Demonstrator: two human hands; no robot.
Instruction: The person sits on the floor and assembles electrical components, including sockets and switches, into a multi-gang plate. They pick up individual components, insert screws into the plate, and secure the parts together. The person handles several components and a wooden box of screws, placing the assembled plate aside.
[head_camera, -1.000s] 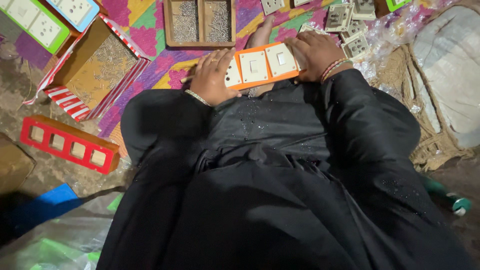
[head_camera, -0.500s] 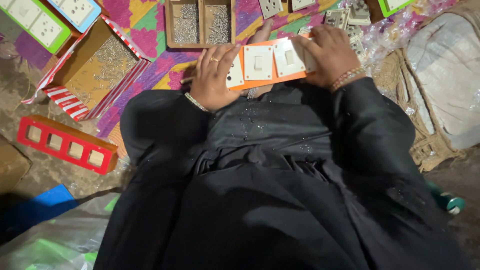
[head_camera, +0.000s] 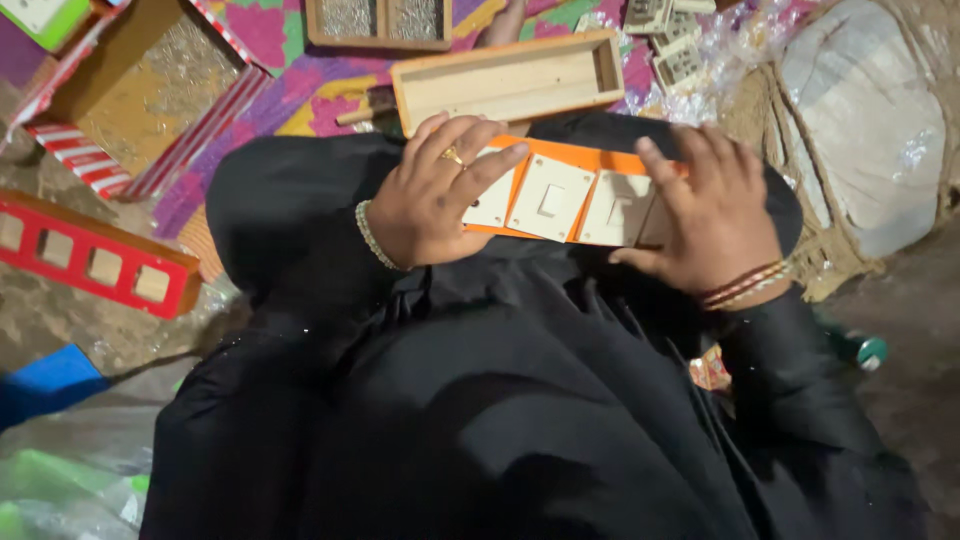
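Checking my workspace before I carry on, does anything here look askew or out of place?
Nothing looks damaged. Both hands, left and right, hold the orange switch panel. Loose switch pieces lie scattered on crinkled plastic.

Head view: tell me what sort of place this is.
Likely an informal floor workshop for assembling switch plates: an orange switch frame in both hands, an empty red frame, loose switches, a wooden tray.

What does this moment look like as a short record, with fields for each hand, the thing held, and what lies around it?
left hand: grips left end of the orange switch plate, fingers over one switch
right hand: holds its right end
plate: orange frame with white square switches, held over the lap
ahead: empty wooden box
at left: red frame with square openings
at right: woven sack
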